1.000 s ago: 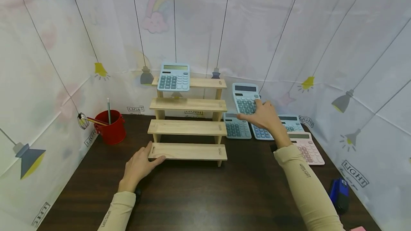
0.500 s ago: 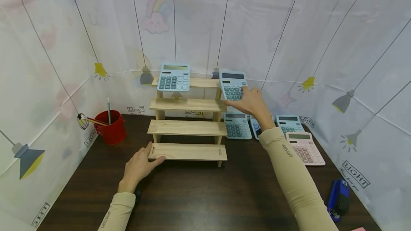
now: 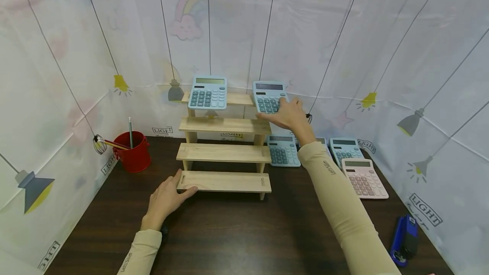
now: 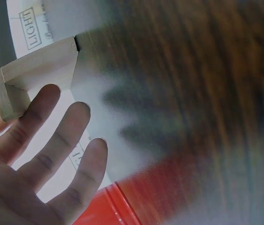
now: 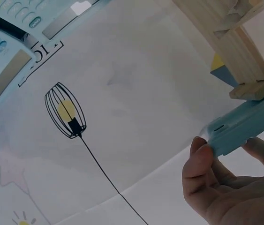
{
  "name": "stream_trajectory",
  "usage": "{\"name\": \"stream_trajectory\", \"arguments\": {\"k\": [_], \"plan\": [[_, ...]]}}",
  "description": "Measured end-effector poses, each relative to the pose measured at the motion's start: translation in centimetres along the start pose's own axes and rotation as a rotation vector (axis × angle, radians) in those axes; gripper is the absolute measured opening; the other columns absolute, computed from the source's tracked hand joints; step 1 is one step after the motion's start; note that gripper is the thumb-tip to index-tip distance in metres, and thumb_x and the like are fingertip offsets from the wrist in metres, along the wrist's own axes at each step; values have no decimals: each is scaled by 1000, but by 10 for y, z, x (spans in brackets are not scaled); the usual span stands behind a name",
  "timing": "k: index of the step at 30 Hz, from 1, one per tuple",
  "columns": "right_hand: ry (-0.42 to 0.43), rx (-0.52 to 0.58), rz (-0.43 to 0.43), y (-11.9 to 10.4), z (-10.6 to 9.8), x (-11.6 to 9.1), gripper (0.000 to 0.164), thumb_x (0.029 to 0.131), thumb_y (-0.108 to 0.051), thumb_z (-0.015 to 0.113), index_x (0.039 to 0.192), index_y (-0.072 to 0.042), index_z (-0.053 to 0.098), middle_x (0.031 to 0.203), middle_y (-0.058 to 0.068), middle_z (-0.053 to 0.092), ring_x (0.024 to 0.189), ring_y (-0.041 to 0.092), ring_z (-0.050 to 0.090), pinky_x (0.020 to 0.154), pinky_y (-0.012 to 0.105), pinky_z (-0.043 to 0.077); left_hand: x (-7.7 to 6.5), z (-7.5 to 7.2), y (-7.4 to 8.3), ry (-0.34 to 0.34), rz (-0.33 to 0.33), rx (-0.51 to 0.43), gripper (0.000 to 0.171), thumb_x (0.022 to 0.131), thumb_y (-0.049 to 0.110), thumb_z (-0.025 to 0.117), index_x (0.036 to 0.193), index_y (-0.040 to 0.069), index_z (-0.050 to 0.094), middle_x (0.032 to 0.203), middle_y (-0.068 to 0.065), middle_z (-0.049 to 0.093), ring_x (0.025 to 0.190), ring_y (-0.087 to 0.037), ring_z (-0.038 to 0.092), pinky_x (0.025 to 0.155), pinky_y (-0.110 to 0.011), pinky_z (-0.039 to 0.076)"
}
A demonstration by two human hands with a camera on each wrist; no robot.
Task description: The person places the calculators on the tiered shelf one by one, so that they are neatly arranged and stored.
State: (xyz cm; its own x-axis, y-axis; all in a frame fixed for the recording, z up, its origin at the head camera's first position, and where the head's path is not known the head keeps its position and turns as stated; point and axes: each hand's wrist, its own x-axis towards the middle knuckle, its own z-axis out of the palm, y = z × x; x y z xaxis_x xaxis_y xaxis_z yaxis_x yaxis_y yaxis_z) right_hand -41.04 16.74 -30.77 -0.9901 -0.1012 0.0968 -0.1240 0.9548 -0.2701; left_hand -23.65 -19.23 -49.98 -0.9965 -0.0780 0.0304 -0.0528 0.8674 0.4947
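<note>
1. One dark bench is filling the lower part of the head view and carrying the things listed here
2. One pale wooden stand is rising in four steps at the back of the bench, its top shelf bearing one blue calculator at the left end
3. The right grip is pinching one second calculator, the held calculator, thumb along its bottom edge and fingers at its right side, partly open to that width; the held calculator is tilting face-out before the right end of the top shelf, and whether the shelf is taking its weight cannot be told
4. The left grip is staying wide, its fingers straight and spread, touching the left end of the lowest shelf, with the thumb at that shelf's front edge
5. Four more calculators are resting on the bench right of the stand: two blue ones, one pink one and one mostly hidden one behind the right sleeve, making six in all
6. One red bucket is standing left of the stand, apart from it
7. One blue-and-black stapler is lying near the right edge
8. One upright pencil is standing in the bucket, others leaning left and overlapping too closely for counting
</note>
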Motion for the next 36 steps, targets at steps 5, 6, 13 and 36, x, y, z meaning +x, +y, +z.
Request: {"name": "stream_trajectory", "arguments": {"k": [5,6,13,36], "plan": [[-1,0,-6,-6,1,3,130,68,-95,51,162,-11,20,158,37,18,147,52,21,100,70,43,0,-1,1,1,2,1,100,86,74,59,158,10,33,140,-22,57,116,-41,61,88,-61,52],[3,-3,-11,-7,1,4,130,68,-95,51,162,-11,20,157,37,18,147,52,21,100,69,44,0,-1,1,2,3,2,100,86,74,59,158,9,33,140,-22,57,116,-41,61,88,-61,52],[17,8,-41,-18,7,11,128,69,-94,53,161,-10,22,156,39,16,145,52,20,103,64,44,1,2,0,1,6,7,100,86,75,57,158,10,32,140,-22,57,117,-41,61,88,-61,52],[-74,-5,-143,-44,6,16,108,85,-78,55,160,-8,23,160,33,18,150,47,16,111,66,38,-1,1,0,4,3,7,100,86,74,58,158,11,31,139,-21,58,114,-39,62,85,-59,53]]}}
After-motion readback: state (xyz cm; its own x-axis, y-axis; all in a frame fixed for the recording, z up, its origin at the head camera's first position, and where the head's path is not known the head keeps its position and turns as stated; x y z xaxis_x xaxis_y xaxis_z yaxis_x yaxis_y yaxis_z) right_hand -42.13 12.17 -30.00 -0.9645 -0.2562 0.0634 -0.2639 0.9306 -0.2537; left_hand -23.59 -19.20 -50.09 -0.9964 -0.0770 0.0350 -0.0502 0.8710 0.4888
